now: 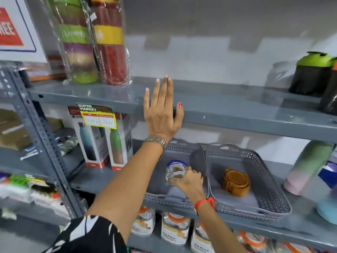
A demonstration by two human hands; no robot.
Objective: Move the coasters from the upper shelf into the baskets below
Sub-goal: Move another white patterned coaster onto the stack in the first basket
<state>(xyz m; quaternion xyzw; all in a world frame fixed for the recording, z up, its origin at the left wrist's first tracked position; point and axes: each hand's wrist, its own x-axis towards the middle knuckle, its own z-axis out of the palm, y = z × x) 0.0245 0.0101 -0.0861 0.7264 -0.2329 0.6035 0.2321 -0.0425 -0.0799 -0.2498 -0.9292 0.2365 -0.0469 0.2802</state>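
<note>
My left hand [162,114] rests flat and open on the front edge of the grey upper shelf [237,114], fingers spread and pointing up. Below it, my right hand [189,181] is shut on a white coaster set with a blue rim [175,170], held inside the left grey basket [164,199]. The right grey basket [273,194] holds a brown wooden coaster set [236,181]. Both perforated baskets stand side by side on the lower shelf. No coasters show on the stretch of upper shelf in front of me.
Wrapped bottles [94,42] stand at the upper shelf's left, black shakers with green lids [311,73] at its right. Boxed bottles [104,141] sit left of the baskets, a pastel bottle [306,167] to the right. Jars [175,229] line the shelf underneath.
</note>
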